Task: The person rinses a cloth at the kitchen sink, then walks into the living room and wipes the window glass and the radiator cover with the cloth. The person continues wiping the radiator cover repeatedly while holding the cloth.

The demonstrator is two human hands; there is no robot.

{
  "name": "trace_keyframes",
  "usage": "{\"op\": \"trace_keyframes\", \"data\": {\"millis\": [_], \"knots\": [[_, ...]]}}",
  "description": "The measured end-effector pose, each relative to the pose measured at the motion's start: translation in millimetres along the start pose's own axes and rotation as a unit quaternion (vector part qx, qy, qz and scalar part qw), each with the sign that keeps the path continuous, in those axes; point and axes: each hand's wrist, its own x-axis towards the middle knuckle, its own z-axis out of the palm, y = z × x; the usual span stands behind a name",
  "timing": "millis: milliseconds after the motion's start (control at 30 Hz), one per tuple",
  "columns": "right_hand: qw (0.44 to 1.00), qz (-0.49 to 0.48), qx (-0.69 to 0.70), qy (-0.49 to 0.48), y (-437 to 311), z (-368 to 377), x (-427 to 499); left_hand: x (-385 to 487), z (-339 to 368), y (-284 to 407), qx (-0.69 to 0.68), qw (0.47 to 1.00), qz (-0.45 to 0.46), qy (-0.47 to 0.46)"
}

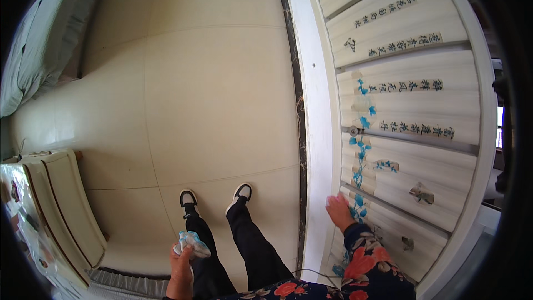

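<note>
Low at the left, my left hand (180, 264) grips a crumpled white cloth (194, 245) with light blue parts, held in front of my left leg. My right hand (339, 213) reaches out to the right, its fingers at the white lower frame (324, 150) of a panelled partition (410, 104). Something bright pink (342, 198), perhaps a small cloth, shows at those fingertips; the fingers hide most of it. The partition has pale panels between grey bars. Blue flower decals (359, 175) and strips bearing writing decorate it.
A round lock (353, 131) sits on one bar. Dark marble edging (300, 133) borders the tiled floor (220, 104). Left stand a cream padded seat (70, 208), a plastic-covered surface (33, 225) and grey-draped furniture (54, 29). A thin cord (316, 272) runs near my right side.
</note>
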Motion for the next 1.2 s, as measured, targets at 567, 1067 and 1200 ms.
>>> {"op": "trace_keyframes", "data": {"millis": [567,1067,1200], "knots": [[0.998,0.066,-0.008,0.021,-38,20,-20,-14,21,3,0.09,0.994,0.005,-0.061],[0.971,0.212,0.039,0.102,33,-71,-77,-41,30,12,0.168,0.97,0.048,-0.167],[0.933,0.31,0.022,0.18,44,-89,-131,-46,14,24,0.191,0.961,0.081,-0.183]]}}
